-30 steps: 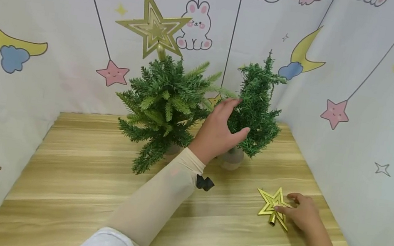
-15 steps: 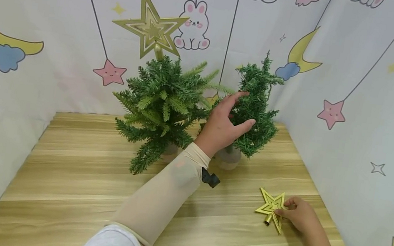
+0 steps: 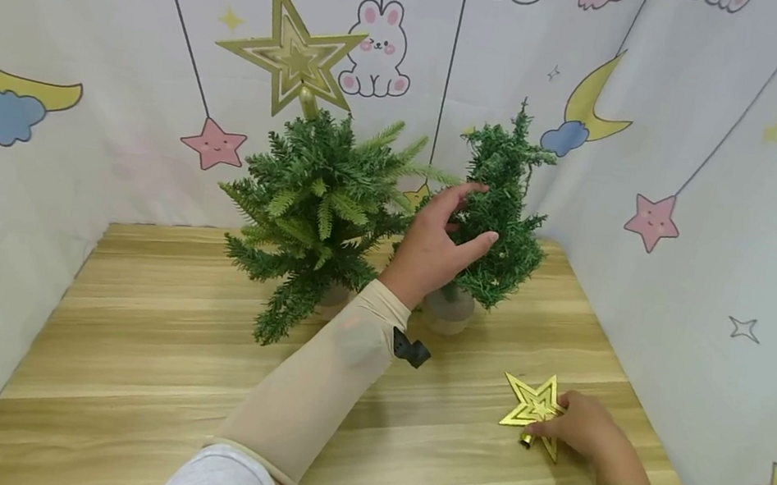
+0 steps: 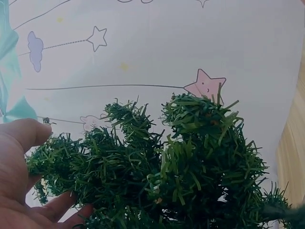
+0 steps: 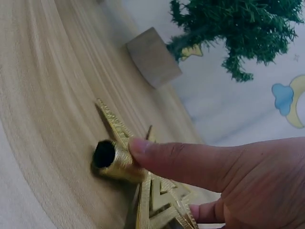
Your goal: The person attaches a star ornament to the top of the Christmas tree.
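Observation:
Beside the slim artificial Christmas tree (image 3: 511,178), my left hand (image 3: 426,254) reaches in with thumb and fingers spread. In the left wrist view, its fingertips touch the outer branches (image 4: 190,157), and some are partly behind the greenery. On the table at the right lies a gold star tree topper (image 3: 527,403). My right hand (image 3: 582,430) grips it from the right. The right wrist view shows the thumb (image 5: 186,160) pressed by the topper's hollow socket (image 5: 119,164), with the other fingers mostly hidden behind the star.
A fuller artificial tree (image 3: 322,208) stands left of the slim one, its gold star (image 3: 295,55) leaning left on top. Both trees rise from round bases, the slim one's pale base (image 3: 448,315) near my left wrist. A printed curtain (image 3: 636,310) borders the wooden table (image 3: 143,341).
My left hand has moved slightly closer to the slim tree. My right hand has closed in on the star topper, its thumb now by the socket; the star has turned slightly.

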`<state>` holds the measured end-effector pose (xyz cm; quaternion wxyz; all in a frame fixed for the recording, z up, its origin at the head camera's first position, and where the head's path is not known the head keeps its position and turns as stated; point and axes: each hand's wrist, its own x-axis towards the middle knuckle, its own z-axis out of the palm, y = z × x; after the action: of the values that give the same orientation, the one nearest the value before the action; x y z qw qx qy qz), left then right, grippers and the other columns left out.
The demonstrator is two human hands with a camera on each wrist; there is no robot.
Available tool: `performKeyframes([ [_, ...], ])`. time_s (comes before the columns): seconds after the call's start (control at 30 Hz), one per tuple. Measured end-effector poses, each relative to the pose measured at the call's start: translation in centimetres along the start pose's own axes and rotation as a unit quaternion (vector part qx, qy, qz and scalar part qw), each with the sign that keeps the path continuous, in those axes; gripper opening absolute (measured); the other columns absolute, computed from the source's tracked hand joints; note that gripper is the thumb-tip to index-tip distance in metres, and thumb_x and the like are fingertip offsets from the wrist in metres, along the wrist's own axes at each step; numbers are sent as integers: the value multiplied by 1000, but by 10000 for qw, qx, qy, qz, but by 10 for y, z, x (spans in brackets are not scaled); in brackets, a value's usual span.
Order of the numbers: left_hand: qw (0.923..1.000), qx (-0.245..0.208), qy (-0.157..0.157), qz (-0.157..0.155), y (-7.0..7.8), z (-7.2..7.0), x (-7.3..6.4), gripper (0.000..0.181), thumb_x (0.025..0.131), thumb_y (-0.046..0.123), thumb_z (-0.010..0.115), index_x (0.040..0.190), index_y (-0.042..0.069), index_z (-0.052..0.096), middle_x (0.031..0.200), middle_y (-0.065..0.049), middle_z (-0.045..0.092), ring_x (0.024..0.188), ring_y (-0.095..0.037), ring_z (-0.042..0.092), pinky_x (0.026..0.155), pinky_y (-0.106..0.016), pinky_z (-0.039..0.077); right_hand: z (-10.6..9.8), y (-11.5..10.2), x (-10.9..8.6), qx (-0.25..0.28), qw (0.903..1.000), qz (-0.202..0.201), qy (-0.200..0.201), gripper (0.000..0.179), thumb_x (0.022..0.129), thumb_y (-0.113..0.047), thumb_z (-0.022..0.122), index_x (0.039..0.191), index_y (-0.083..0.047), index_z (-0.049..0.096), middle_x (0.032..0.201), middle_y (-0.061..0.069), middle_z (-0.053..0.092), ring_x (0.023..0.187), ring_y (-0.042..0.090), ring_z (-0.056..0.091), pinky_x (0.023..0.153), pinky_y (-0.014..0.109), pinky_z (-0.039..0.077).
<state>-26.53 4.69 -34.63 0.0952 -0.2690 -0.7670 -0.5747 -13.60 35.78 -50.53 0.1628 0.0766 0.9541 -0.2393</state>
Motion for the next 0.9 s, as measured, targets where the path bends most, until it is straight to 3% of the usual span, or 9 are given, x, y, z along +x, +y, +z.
performKeyframes([
  [0.17,10000,-47,-18,-57,0,-1,0,60,98,37,74,152,34,48,156,10,43,141,-11,45,109,-34,48,-5,0,-1,404,9990,-71,-158,65,86,-35,85,119,12,57,121,33,61,108,46,60,89,58,51],
  [0.3,10000,-59,-34,-30,-1,0,0,60,98,37,73,152,34,48,156,10,43,141,-11,44,109,-34,48,-11,11,1,419,9988,-250,-79,40,91,-23,79,110,8,62,108,21,65,99,36,59,86,54,50],
  [0.43,10000,-65,-21,8,-1,0,0,60,98,36,74,152,34,48,156,11,44,140,-11,45,109,-35,48,-19,21,4,534,9974,-439,-202,28,94,-16,74,108,7,67,103,15,67,94,28,60,84,49,50],
  [0.6,10000,53,-20,-17,-2,0,-2,61,97,37,75,152,35,48,156,11,44,141,-10,45,108,-35,49,-38,22,3,1273,9904,-436,-309,20,98,-9,68,108,8,68,95,5,68,84,19,58,69,35,48],
  [0.8,10000,81,-33,-21,0,-2,-1,63,97,36,75,153,35,48,156,11,45,141,-11,46,109,-39,49,-86,16,0,1345,9889,-368,513,39,106,-20,62,126,13,62,108,13,73,88,16,61,70,33,52],
  [0.9,9999,113,-58,-20,0,-2,-2,63,97,36,75,153,35,48,157,11,44,140,-12,46,109,-39,49,-116,8,-1,1364,9835,-321,1146,44,107,-29,60,129,9,62,104,2,73,88,8,60,72,30,53],
])
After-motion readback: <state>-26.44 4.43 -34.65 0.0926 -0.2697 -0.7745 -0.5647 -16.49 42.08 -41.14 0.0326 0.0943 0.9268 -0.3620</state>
